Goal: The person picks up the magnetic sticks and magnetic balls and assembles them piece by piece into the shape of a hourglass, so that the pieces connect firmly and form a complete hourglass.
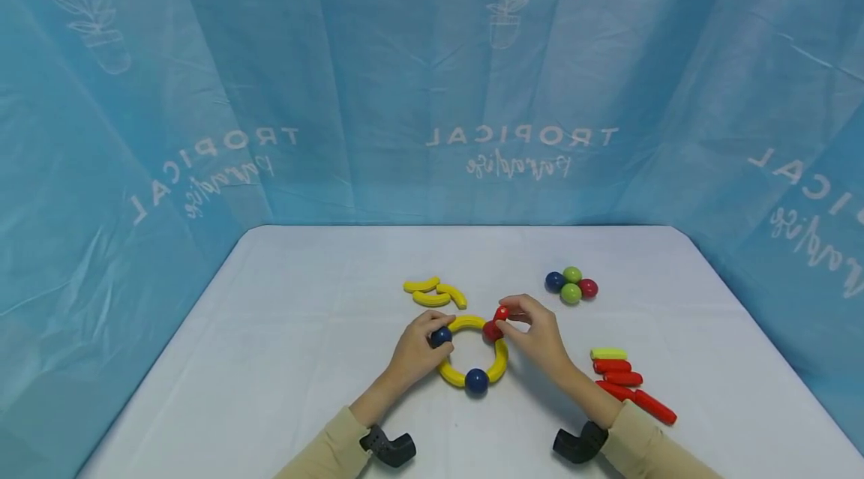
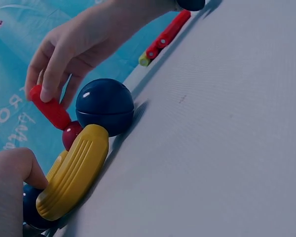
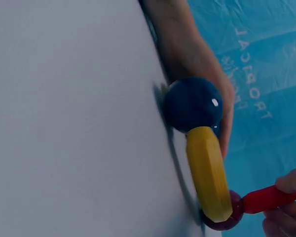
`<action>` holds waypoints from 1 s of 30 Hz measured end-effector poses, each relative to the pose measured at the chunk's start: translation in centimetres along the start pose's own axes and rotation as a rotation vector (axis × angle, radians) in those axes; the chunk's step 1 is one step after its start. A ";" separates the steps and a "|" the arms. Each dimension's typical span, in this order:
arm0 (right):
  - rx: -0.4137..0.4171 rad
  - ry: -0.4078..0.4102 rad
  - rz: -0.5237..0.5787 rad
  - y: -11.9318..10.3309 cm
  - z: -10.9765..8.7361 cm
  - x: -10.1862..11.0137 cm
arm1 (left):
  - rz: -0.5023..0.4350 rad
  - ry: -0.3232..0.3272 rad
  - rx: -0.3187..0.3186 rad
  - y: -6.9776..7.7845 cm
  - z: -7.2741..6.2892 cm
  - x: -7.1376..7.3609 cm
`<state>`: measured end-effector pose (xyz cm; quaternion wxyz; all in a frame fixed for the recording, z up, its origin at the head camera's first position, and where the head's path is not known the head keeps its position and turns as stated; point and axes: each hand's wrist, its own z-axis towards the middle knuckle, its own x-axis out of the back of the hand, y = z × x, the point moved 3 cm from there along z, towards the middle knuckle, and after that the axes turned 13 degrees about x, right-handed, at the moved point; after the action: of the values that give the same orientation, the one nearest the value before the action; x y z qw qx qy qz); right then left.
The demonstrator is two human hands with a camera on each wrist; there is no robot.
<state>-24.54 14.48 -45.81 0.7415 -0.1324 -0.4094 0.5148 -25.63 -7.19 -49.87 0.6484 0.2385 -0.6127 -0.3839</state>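
Three yellow curved rods (image 1: 499, 362) and three balls form a ring lying on the white table. My left hand (image 1: 413, 350) holds the ring's left blue ball (image 1: 441, 336) between fingers and thumb. Between thumb and fingers, my right hand (image 1: 542, 335) pinches a short red rod (image 3: 266, 199). The rod's lower end meets the dark red ball (image 1: 491, 331) at the ring's upper right, and it stands tilted up from it. Another blue ball (image 1: 476, 381) sits at the near side of the ring, with a yellow rod on either side.
Behind the ring lie three loose yellow curved rods (image 1: 431, 299). Farther right is a cluster of green, blue and red balls (image 1: 570, 293). Several red rods (image 1: 655, 407) and a yellow-green rod (image 1: 608, 353) lie right of my right forearm. A blue curtain (image 1: 432, 82) hangs around the table.
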 end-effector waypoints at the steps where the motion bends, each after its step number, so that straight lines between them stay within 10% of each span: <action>1: 0.004 -0.009 -0.003 -0.1 0.0 -0.2 | -0.005 -0.002 -0.003 0.0 0.0 0.0; 20: -0.173 -0.136 -0.047 1.3 -0.9 -1.1 | -0.059 -0.008 -0.077 0.3 0.0 0.1; 30: -0.193 -0.141 -0.206 1.9 -2.4 2.7 | -0.104 -0.034 -0.036 0.3 0.0 0.0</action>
<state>-23.67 18.17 -47.22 0.7434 -0.1239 -0.5197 0.4023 -25.58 -7.03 -49.59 0.6213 0.2519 -0.6032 -0.4320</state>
